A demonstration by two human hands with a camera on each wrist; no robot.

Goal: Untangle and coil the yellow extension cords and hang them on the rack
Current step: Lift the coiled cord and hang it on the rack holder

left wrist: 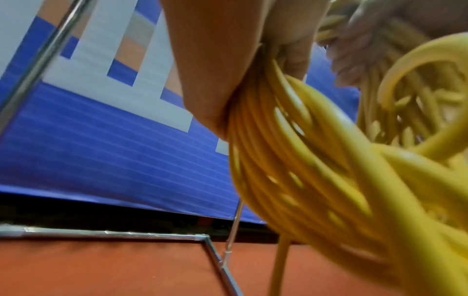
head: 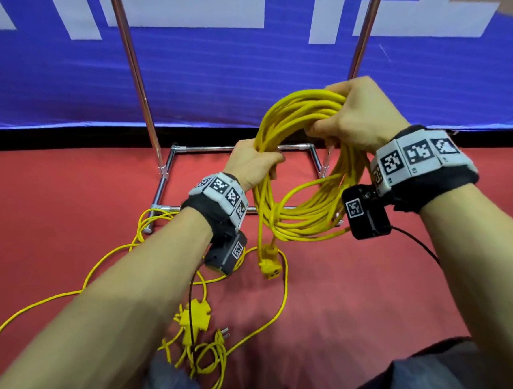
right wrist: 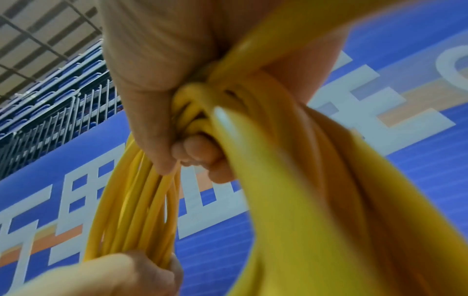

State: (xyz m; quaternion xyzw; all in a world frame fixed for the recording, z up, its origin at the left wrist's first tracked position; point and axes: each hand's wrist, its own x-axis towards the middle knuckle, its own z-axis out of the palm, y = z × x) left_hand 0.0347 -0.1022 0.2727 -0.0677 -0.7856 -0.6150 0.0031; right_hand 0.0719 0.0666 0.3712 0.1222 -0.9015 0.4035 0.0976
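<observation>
A coil of yellow extension cord [head: 305,173] hangs in the air between my two hands, in front of the chrome rack [head: 133,66]. My left hand [head: 254,161] grips the coil's left side, fingers curled round the bundled loops [left wrist: 291,144]. At the coil's upper right, my right hand [head: 349,113] grips the loops [right wrist: 202,104] in its fist. The coil's socket end [head: 270,267] dangles below. A second yellow cord [head: 103,264] lies loose and tangled on the red floor, with its yellow plugs [head: 196,315] near my knees.
The rack's two upright chrome poles [head: 365,25] rise from a rectangular chrome base frame [head: 164,182] on the red floor [head: 375,292]. Behind it hangs a blue banner [head: 242,75] with white lettering. Black cables run from both wrist cameras.
</observation>
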